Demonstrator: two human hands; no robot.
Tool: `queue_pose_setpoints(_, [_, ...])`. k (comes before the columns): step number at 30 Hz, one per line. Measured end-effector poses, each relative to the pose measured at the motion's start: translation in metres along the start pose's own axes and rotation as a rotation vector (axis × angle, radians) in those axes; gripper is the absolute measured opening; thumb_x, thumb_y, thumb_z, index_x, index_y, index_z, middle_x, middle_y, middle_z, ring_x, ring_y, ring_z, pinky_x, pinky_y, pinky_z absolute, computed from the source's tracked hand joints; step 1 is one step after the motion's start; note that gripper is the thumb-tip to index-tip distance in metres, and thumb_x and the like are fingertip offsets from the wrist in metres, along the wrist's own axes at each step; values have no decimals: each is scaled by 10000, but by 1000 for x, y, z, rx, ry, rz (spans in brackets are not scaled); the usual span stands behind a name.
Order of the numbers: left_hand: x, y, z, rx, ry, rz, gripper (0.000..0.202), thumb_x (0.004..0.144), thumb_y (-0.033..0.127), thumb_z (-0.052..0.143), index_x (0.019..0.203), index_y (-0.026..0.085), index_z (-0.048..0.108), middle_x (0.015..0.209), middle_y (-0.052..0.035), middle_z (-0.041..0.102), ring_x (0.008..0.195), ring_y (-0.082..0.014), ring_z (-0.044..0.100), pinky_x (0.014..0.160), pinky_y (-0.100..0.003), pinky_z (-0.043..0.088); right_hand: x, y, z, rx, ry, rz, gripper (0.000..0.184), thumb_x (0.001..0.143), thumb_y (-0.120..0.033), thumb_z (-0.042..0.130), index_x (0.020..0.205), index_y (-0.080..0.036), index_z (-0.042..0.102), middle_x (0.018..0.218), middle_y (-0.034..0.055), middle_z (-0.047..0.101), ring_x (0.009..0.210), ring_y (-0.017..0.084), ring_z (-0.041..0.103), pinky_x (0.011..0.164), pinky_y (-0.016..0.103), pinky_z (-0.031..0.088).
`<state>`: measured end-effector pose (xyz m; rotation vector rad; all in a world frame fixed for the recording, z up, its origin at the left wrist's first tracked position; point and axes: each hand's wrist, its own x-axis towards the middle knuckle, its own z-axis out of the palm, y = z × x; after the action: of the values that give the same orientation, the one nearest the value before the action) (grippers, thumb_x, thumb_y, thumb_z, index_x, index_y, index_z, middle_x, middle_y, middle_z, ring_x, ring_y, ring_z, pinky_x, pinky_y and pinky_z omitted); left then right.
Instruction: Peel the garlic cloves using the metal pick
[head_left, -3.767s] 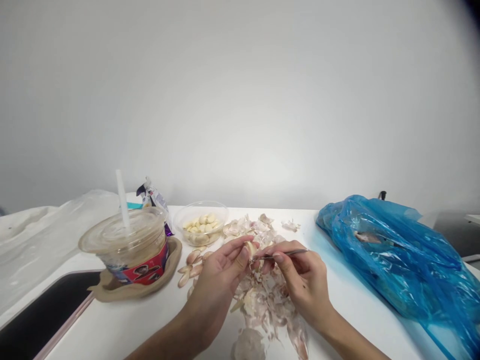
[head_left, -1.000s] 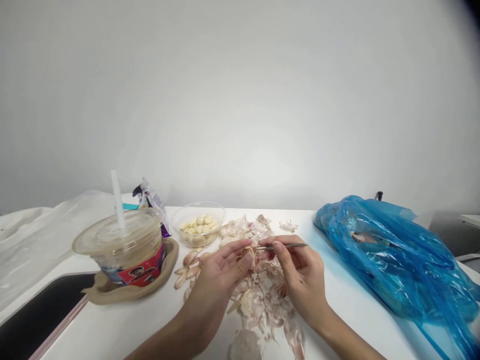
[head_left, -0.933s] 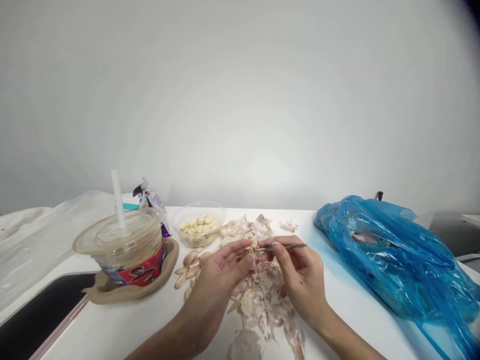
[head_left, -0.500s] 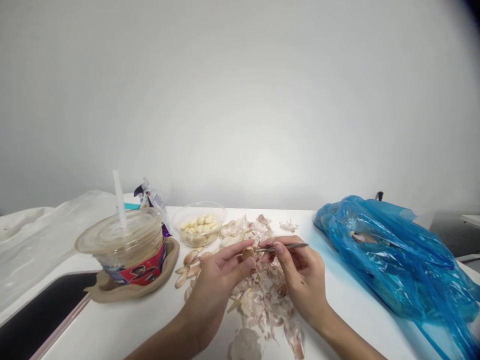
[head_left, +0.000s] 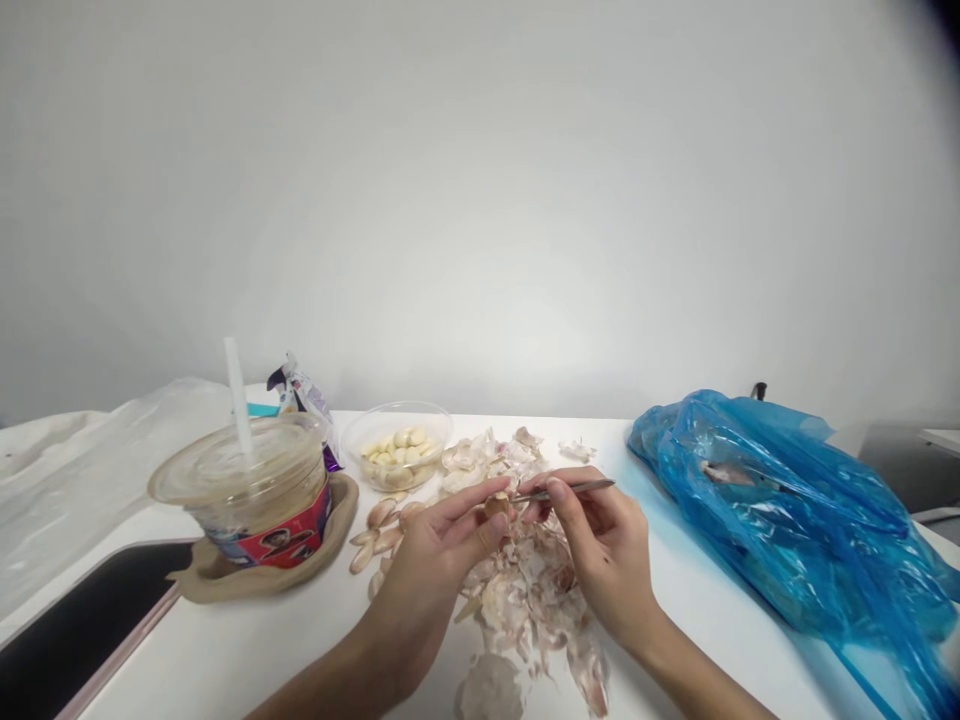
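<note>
My left hand [head_left: 439, 555] pinches a garlic clove [head_left: 496, 503] between thumb and fingers, above a heap of papery garlic skins [head_left: 525, 590]. My right hand [head_left: 604, 545] grips a thin metal tool [head_left: 574, 488] whose tip touches the clove. Several unpeeled cloves [head_left: 379, 535] lie on the white table just left of my left hand. Behind them, a clear bowl [head_left: 395, 452] holds peeled cloves.
A lidded drink cup with a straw [head_left: 255, 490] stands on a brown coaster at the left. A dark phone or tablet [head_left: 82, 630] lies at the lower left. A crumpled blue plastic bag [head_left: 795, 520] covers the right side. A snack wrapper [head_left: 304, 400] sits behind the cup.
Both hands stay at the same spot over the skins. The clove has turned a little in my left fingers and the tool's tip keeps working at it.
</note>
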<state>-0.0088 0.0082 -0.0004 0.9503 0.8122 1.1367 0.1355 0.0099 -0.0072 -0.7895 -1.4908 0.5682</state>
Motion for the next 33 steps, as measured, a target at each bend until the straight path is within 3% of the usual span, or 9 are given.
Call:
queue_pose_setpoints(12, [2,2,2,7,5,-24,307,714,242,637,1010,168,611,974,-87,702,969,-209,599,892,-322,417,0,0,-1,15,-41,38,122,866,-221,475,825,-162,574,752,43,617,632,151,602,601,287,498])
queue_pose_setpoints(23, [2,1,1,53,-24,-34,278,729,258,620,984,145,610,953,-98,692,928,-209,606,828,-309,451,0,0,-1,-25,-64,57,137,870,-235,467,788,-169,555,668,16,572,612,141,568,598,280,470])
queue_pose_setpoints(33, [3,-3,-1,80,-20,-24,304,737,268,613,1016,152,582,979,-95,687,975,-207,583,842,-303,447,0,-1,-2,-22,-63,51,139,871,-232,465,790,-164,555,672,24,586,617,148,581,605,289,477])
